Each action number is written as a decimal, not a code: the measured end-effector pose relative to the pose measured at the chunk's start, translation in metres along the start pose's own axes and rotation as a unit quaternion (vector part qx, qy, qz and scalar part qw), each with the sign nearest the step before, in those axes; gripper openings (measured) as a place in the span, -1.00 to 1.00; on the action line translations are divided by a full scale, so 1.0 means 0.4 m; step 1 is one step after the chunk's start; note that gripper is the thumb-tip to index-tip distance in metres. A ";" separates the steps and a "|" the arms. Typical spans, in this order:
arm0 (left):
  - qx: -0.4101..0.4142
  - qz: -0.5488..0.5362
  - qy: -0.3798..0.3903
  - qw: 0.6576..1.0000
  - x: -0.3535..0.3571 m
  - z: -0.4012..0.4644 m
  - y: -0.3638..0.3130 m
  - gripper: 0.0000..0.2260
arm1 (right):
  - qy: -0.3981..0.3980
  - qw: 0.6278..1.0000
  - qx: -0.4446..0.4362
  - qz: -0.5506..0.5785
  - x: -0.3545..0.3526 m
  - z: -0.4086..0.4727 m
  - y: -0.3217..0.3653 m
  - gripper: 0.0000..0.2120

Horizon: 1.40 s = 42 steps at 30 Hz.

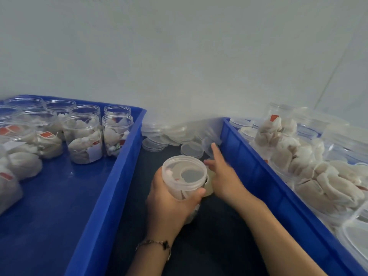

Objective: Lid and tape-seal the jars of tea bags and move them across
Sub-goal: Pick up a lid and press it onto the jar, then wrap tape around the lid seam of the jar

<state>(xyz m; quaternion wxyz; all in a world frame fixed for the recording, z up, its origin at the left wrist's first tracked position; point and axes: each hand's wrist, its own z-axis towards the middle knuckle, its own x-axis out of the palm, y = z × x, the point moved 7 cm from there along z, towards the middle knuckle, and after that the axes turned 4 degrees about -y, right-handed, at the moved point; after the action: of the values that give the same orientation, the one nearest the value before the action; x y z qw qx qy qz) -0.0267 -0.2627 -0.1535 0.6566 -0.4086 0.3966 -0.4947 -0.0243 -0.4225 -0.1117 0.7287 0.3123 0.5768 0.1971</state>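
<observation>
My left hand [169, 204] grips a clear jar of tea bags [184, 177] with no lid on it, held over the dark strip between two blue crates. My right hand [221, 174] reaches forward beside the jar with straight fingers toward a pile of clear lids [179, 134]; its fingertips are at a loose lid [209, 145] by the right crate's corner. Behind the jar, under my right hand, part of a tape roll [209, 186] shows.
The left blue crate [119, 162] holds several open jars of tea bags [83, 138]. The right blue crate [254, 176] holds several lidded jars [282, 144], some lying on their sides. A pale wall rises behind.
</observation>
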 end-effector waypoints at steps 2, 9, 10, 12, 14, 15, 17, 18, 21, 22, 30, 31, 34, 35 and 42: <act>0.017 -0.001 -0.022 1.000 -0.008 0.000 -0.005 -0.17 | 0.071 0.997 -0.008 -0.039 0.049 -0.002 -0.040 -0.09; 0.033 0.062 -0.111 0.991 -0.045 0.012 -0.004 -0.03 | 0.054 0.948 -0.103 -0.298 0.110 -0.049 -0.057 -0.55; 0.031 0.063 -0.114 0.991 -0.046 0.014 -0.001 -0.03 | 0.045 0.939 -0.108 -0.324 0.111 -0.057 -0.052 -0.57; 0.023 0.067 -0.114 0.991 -0.045 0.017 0.007 -0.02 | 0.015 0.934 -0.120 -0.335 0.109 -0.079 -0.046 -0.62; 0.011 0.060 -0.110 0.992 -0.044 0.020 0.016 -0.01 | -0.021 0.949 -0.111 -0.293 0.101 -0.103 -0.052 -0.63; 0.005 0.049 -0.107 0.993 -0.044 0.022 0.019 0.01 | -0.040 0.962 -0.096 -0.252 0.090 -0.112 -0.054 -0.63; -0.011 0.028 -0.110 0.993 -0.044 0.022 0.023 0.09 | -0.071 0.982 -0.063 -0.163 0.060 -0.119 -0.057 -0.65; -0.017 0.035 -0.115 0.993 -0.044 0.020 0.022 0.10 | -0.083 0.987 -0.045 -0.127 0.044 -0.120 -0.058 -0.66; 0.007 0.139 -0.135 0.981 -0.054 0.013 -0.002 0.04 | -0.110 0.994 0.018 -0.018 0.005 -0.131 -0.066 -0.62; 0.012 0.157 -0.137 0.978 -0.058 0.012 -0.009 0.03 | -0.123 0.992 0.034 0.015 -0.005 -0.139 -0.069 -0.57; -0.004 0.033 0.010 0.999 -0.011 0.015 -0.015 0.01 | -0.182 0.981 0.018 0.059 -0.047 -0.159 -0.079 -0.50; 0.014 0.050 0.007 0.999 -0.011 0.009 -0.023 0.04 | -0.181 0.982 0.011 0.057 -0.044 -0.159 -0.077 -0.52; 0.198 0.164 -0.069 0.964 -0.040 -0.020 -0.124 -0.14 | -0.192 0.980 -0.050 -0.020 -0.043 -0.167 -0.052 -0.69; 0.262 0.155 -0.085 0.949 -0.043 -0.035 -0.158 -0.27 | -0.210 0.973 -0.088 -0.042 -0.049 -0.173 -0.035 -0.70; 0.299 0.046 0.047 0.952 0.003 -0.079 -0.205 -0.48 | -0.324 0.889 -0.310 -0.099 -0.072 -0.226 0.049 -0.76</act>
<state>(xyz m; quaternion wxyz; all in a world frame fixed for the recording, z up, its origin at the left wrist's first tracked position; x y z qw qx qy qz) -0.0824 -0.2828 -0.0886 0.7515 -0.1512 0.2788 -0.5785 -0.1175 -0.4065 -0.0903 0.9504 0.0587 0.2463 0.1807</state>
